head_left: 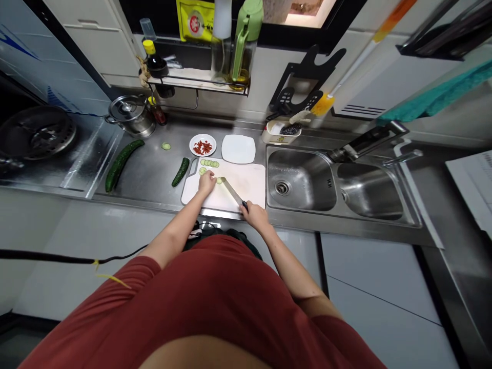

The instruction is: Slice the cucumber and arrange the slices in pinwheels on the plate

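Observation:
A white cutting board point(249, 179) lies on the steel counter. My right hand point(254, 215) is wrapped round the black handle of a knife point(232, 191), whose blade slants up and left over the board. By the blade's tip lies a pale green cucumber slice point(219, 180). My left hand point(207, 183) is over the left part of the board, its fingers bent together; what they hold, if anything, is too small to tell. Just above it are a row of cucumber slices point(209, 163) and a few more slices point(202, 171) beside the fingers.
Left of the board lie a cucumber piece point(180, 172), a slice point(166, 146) and a long cucumber point(122, 164). Behind it stand a plate of red pieces point(203, 145) and a white plate point(238, 149). A pot point(131, 115) is at back left, a sink point(302, 179) at right.

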### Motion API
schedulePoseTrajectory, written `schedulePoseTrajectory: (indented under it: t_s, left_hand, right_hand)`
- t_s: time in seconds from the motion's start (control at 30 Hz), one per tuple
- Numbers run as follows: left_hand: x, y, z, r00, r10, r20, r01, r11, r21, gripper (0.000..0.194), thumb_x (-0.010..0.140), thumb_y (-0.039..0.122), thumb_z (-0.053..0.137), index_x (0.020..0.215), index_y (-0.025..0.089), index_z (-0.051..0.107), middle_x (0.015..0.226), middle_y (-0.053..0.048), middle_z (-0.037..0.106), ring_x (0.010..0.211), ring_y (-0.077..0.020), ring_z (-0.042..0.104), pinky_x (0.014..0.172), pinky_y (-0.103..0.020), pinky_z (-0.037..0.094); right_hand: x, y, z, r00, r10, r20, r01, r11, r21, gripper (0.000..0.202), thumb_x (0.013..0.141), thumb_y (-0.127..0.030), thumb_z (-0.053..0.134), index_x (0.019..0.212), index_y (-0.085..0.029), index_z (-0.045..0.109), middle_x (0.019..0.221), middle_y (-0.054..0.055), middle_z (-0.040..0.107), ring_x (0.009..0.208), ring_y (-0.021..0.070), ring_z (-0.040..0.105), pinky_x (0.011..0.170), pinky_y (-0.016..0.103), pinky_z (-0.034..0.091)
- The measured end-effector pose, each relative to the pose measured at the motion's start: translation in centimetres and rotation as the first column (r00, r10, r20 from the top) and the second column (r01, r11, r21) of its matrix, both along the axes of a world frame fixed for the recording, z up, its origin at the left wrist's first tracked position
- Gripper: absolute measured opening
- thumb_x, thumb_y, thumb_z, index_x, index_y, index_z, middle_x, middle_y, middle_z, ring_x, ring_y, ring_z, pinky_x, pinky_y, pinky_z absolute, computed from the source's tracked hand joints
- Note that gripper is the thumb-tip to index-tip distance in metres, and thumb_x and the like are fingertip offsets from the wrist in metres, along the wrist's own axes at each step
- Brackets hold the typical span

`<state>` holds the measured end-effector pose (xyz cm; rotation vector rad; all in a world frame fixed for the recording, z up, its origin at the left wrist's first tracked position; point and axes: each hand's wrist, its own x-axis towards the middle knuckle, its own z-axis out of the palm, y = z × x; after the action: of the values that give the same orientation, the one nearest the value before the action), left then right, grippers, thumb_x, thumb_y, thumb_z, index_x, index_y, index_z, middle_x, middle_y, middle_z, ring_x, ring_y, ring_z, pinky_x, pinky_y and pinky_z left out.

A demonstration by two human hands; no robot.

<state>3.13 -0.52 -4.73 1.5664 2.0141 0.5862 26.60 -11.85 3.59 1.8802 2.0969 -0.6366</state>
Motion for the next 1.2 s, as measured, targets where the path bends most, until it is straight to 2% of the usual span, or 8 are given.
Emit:
schedulePoseTrajectory:
  t_s: [0.4, 0.77, 1.2]
  left_hand:
    - [0.1, 0.2, 0.8, 1.0, 0.012, -0.005, -0.012, 0.999, -0.046, 0.018, 0.079, 0.019, 0.059, 0.098, 0.02, 0.06, 0.083, -0.003, 0.066, 0.086, -0.0191, 0.062, 0.077, -0.027, 0.042]
    - [0.0, 0.4, 0.6, 1.0, 0.022, 0.008, -0.021, 0.997, -0.073, 0.019, 0.079, 0.019, 0.061, 0.098, 0.02, 0.061, 0.083, -0.002, 0.066, 0.085, -0.0185, 0.061, 0.077, -0.027, 0.042]
    - [0.0, 0.6, 0.8, 0.999, 0.032, 0.017, -0.03, 0.995, -0.094, 0.018, 0.078, 0.02, 0.064, 0.095, 0.021, 0.06, 0.084, -0.002, 0.066, 0.086, -0.0187, 0.062, 0.078, -0.027, 0.042]
  right_hand:
    - [-0.4, 0.2, 0.5, 0.997, 0.065, 0.039, -0.065, 0.998, 0.007, 0.043, 0.101, -0.048, 0.03, 0.119, -0.018, 0.056, 0.106, 0.013, 0.069, 0.101, 0.0261, 0.065, 0.082, 0.033, 0.044]
    - [-0.6, 0.4, 0.7, 0.991, 0.108, 0.08, -0.106, 0.994, -0.029, 0.039, 0.101, -0.045, 0.033, 0.12, -0.018, 0.054, 0.107, 0.014, 0.069, 0.102, 0.025, 0.066, 0.084, 0.033, 0.045]
    - [-0.7, 1.7, -0.1, 0.989, 0.136, 0.059, -0.134, 0.99, -0.041, 0.036, 0.1, -0.041, 0.035, 0.118, -0.016, 0.054, 0.107, 0.015, 0.069, 0.1, 0.0249, 0.066, 0.081, 0.032, 0.047]
